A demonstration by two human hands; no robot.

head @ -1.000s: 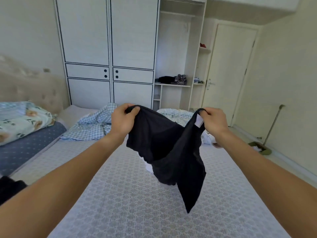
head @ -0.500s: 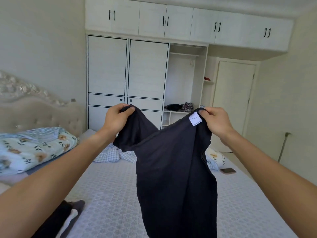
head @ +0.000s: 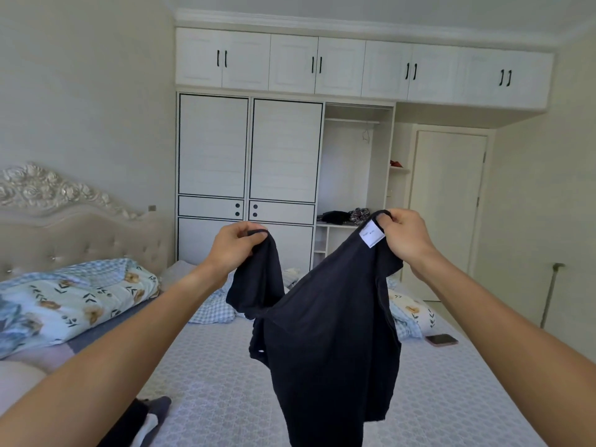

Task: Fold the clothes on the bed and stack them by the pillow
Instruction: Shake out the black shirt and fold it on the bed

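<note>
I hold a black garment (head: 325,333) up in the air over the bed (head: 451,398). My left hand (head: 233,250) pinches one top corner of it. My right hand (head: 408,237) grips the other top corner, just beside a white label (head: 371,237). The cloth hangs down between my arms and sags in the middle. A flowered pillow (head: 74,298) lies at the left by the headboard. Dark and white clothes (head: 142,427) lie at the bed's near left edge. A blue checked cloth (head: 213,309) is bunched at the far side of the bed.
A phone (head: 441,339) lies on the bed at the right, near a flowered bundle (head: 411,312). A white wardrobe (head: 248,162) with an open shelf section stands behind the bed. A closed door (head: 448,214) is at the right, and a stick (head: 550,295) leans on the wall.
My view has tilted upward, showing the top cupboards. Both hands have lifted the black garment and drawn its top edge wider apart; it now hangs more fully spread.
</note>
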